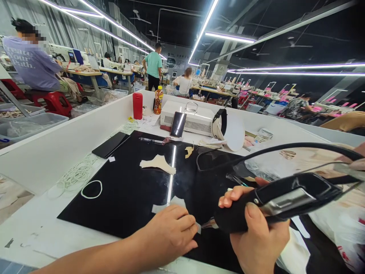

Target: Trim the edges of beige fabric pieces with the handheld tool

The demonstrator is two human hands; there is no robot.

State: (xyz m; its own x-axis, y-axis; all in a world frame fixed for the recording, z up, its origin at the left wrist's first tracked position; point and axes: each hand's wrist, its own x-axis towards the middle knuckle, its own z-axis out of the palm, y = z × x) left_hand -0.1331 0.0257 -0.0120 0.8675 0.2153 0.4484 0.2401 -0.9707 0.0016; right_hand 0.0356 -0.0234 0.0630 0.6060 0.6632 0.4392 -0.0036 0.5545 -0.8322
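— Our left hand [168, 234] lies knuckles up at the near edge of the black mat [128, 190], doesn't it?

— Yes. We have the fingers half curled, with their tips pressing down on a pale fabric piece [171, 203]. It is held down flat against the mat, not lifted. Whether the thumb pinches underneath, we cannot tell.

— Where does the piece lie against that hand?

— Most of it shows just beyond our knuckles, on the far side. A small corner pokes out past the fingertips on the right.

— And our right hand [258, 238]?

— It is closed tight around a black tool [256, 207], thumb on top and fingers wrapped over the thick handle. The metal tip [209, 223] points left, just beside that protruding corner. We cannot tell whether the two are touching.

— So the hands are close?

— Near, but apart, with the tip between them. A black cable [256, 152] loops from the tool's rear over the mat.

— What else do we see on the mat?

— Another cut fabric shape [158, 163] further out, well apart from both hands, and a white elastic ring [91, 189] off to the left. A red bottle [137, 105] and a white machine box [189, 118] stand at the table's far end.
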